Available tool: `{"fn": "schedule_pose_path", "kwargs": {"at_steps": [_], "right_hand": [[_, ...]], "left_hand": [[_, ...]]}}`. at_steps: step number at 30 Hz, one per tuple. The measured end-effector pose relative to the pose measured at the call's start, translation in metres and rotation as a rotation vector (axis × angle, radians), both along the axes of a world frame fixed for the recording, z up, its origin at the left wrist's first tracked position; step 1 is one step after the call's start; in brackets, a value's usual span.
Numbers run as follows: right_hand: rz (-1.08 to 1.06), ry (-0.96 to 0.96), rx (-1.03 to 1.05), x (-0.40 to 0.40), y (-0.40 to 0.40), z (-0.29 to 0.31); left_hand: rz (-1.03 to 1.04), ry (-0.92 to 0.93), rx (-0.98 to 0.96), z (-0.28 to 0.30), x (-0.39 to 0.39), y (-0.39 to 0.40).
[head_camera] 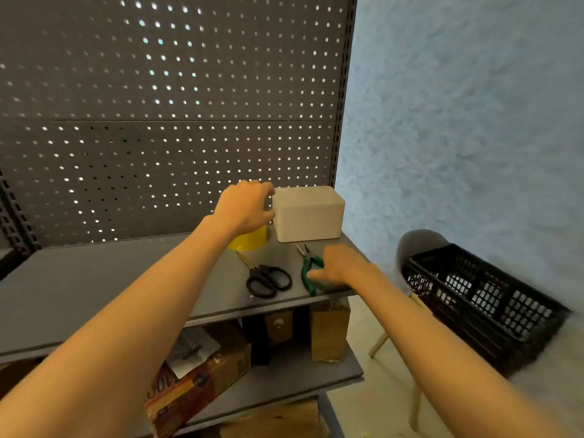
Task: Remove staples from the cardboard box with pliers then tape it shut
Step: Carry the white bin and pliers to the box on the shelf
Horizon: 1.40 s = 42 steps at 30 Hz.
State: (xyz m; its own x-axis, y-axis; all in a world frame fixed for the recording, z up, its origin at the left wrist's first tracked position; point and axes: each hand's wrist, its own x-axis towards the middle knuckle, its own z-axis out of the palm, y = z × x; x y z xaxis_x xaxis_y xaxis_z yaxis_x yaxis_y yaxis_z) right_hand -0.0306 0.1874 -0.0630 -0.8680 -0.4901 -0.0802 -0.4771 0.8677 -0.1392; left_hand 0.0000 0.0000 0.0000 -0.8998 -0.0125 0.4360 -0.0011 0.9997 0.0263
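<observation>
Box [308, 213], pale and closed, is seen at the back right corner of the grey shelf [94, 279], against the pegboard [158, 105]. The left hand [245, 207] is placed at its left side with curled fingers touching the upper left edge; a firm grip cannot be told. Yellow tape [249, 240] is partly hidden under this hand. The right hand [336, 267] is closed around the green handles of the pliers [308, 270], near the shelf's front right edge. Black scissors [268, 279] lie just beside them. Much bare shelf is left to the left. A black crate [474, 295] stands to the right. No writing on the box can be read.
</observation>
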Motion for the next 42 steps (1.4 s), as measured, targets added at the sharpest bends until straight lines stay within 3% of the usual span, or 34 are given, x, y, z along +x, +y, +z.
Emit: {"fn": "schedule_pose_path", "kwargs": {"at_steps": [8, 11, 17, 26, 34, 42], "right_hand": [[-0.22, -0.315, 0.18, -0.032, -0.03, 0.005], [-0.207, -0.448, 0.23, -0.04, -0.034, 0.008], [-0.216, -0.462, 0.259, -0.048, -0.041, 0.007], [-0.179, -0.331, 0.141, -0.044, -0.025, 0.004], [-0.161, -0.144, -0.058, -0.014, 0.008, 0.013], [-0.182, 0.1, -0.111, 0.023, 0.027, 0.021]], "left_hand": [[-0.107, -0.13, 0.027, -0.021, -0.08, -0.008], [-0.166, -0.207, 0.087, -0.034, -0.103, -0.006], [-0.197, -0.147, -0.087, -0.048, -0.128, -0.002], [-0.229, -0.215, 0.03, -0.051, -0.131, 0.008], [-0.209, -0.025, 0.066, -0.025, -0.113, 0.015], [-0.17, 0.128, 0.069, -0.002, -0.06, 0.022]]}}
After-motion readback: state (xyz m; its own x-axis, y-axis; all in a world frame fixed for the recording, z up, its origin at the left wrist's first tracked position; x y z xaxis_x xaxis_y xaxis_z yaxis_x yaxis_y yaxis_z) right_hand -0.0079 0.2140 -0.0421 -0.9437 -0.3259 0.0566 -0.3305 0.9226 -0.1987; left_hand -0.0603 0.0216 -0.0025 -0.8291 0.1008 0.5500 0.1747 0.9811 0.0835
